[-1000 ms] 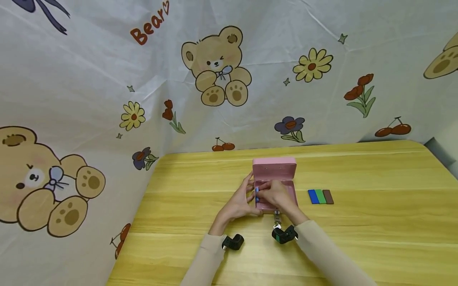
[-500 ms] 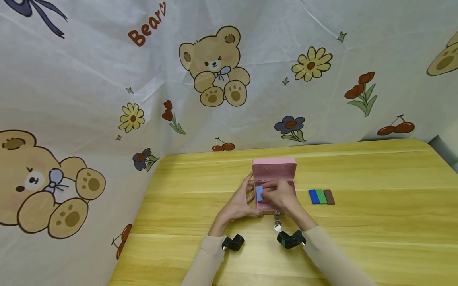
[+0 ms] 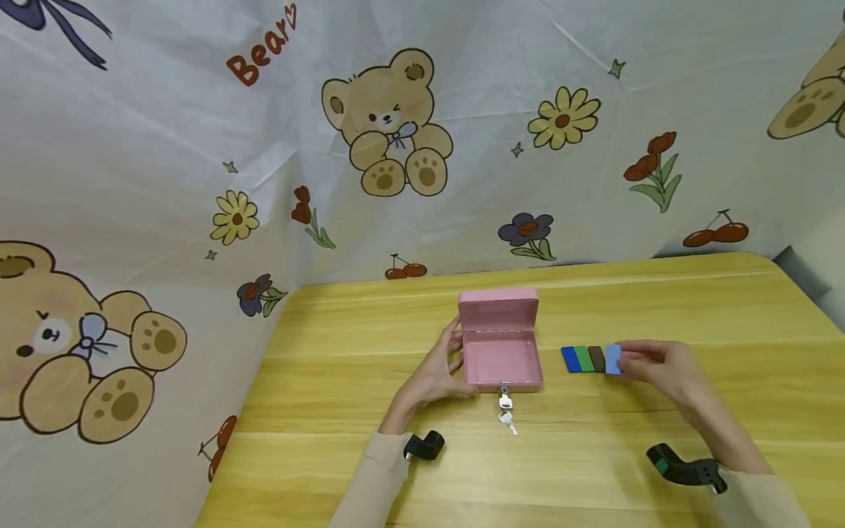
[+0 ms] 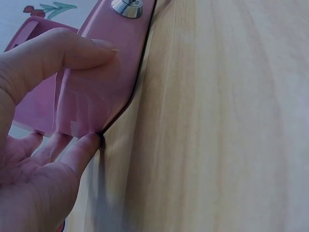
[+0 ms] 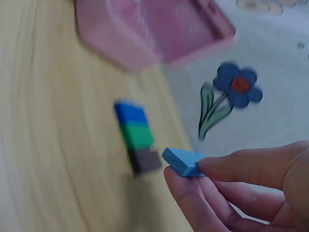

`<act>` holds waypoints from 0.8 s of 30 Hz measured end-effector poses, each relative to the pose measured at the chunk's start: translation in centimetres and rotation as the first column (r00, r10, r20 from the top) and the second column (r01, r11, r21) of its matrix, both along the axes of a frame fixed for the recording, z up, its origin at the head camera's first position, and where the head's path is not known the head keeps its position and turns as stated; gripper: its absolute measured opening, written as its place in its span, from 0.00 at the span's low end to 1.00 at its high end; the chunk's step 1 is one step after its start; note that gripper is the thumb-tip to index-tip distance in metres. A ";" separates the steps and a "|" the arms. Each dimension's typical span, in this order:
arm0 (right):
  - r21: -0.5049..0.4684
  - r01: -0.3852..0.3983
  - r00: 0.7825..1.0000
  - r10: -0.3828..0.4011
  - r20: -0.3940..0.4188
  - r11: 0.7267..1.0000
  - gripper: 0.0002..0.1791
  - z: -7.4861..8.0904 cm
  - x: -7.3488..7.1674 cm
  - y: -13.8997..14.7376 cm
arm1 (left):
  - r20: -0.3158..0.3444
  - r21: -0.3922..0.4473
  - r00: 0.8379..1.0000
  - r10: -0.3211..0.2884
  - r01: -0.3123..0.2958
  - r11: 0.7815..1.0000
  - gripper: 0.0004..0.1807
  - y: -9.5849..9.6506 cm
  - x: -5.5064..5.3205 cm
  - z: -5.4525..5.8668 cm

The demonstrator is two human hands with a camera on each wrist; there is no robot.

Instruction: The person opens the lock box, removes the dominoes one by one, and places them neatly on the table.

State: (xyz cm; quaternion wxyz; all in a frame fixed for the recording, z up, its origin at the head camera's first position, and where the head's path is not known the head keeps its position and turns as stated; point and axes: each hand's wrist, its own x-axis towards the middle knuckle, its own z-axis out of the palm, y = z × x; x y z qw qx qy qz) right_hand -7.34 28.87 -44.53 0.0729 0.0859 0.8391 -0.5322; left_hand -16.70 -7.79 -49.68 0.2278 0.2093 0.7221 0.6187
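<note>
In the head view, a small pink metal box (image 3: 503, 359) stands with its lid (image 3: 499, 312) raised, its inside bare. My left hand (image 3: 432, 374) holds the box's left side; the left wrist view shows the thumb on the front wall and fingers against the side. My right hand (image 3: 667, 370) pinches a light blue flat block (image 5: 182, 162) between thumb and fingers, just above the table. Left of it lie a dark blue block (image 3: 571, 359), a green block (image 3: 584, 358) and a brown block (image 3: 597, 358), side by side.
Two keys (image 3: 506, 419) hang from the lock at the box's front and lie on the wooden table (image 3: 370, 323). Behind the table hangs a white cloth (image 3: 488, 220) with bears and flowers. A black camera sits on each wrist.
My right hand has taken the light blue block out of the pink box and carried it right, beside the brown block. My left hand stays at the box.
</note>
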 end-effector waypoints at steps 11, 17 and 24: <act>0.018 0.029 0.996 -0.031 0.084 0.999 0.24 -2.2 -1.1 2.2 | 0.017 0.005 1.000 -0.003 0.003 1.000 0.76 0.1 0.6 0.0; 0.062 0.005 0.995 -0.011 0.097 0.998 0.23 -2.3 -1.0 1.6 | 0.026 -0.013 1.000 0.003 -0.002 1.000 0.77 0.0 1.0 -0.1; 0.175 -0.009 0.996 -0.006 0.087 0.985 0.24 -2.5 -0.8 1.4 | 0.029 -0.010 1.000 0.004 -0.004 1.000 0.76 0.0 1.1 -0.6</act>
